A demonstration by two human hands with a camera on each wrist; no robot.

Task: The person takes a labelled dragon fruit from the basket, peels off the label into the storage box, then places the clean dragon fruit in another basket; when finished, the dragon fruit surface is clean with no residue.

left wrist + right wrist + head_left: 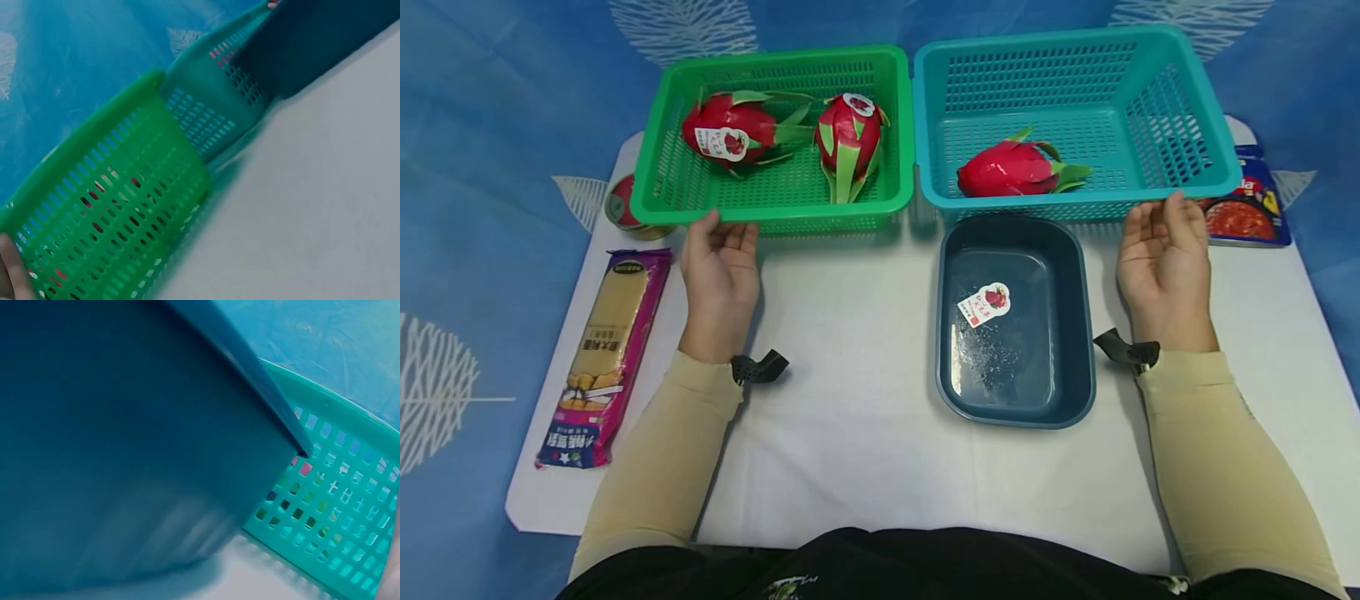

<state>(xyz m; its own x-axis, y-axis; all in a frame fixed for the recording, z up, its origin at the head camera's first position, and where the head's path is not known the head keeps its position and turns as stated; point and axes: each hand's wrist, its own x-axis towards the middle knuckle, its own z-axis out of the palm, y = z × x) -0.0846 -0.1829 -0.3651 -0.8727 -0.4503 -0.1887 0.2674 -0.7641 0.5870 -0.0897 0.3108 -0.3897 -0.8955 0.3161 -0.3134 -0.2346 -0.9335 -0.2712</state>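
Left hand (720, 287): seven o'clock of green basket (904, 133). Right hand (1167, 279): five o'clock of turquoise basket (1213, 125). Fingers bent; grip: cannot tell. Risk: dragon fruit (1003, 169) rolling, should baskets tilt.

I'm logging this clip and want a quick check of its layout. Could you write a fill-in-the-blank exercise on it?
1. The green basket holds ____ dragon fruits.
2. The blue basket holds only ____ dragon fruit.
3. In the head view, the pasta packet lies near the table's ____ edge.
4. The dark tub stands in front of the ____ basket.

Missing words: two; one; left; blue.
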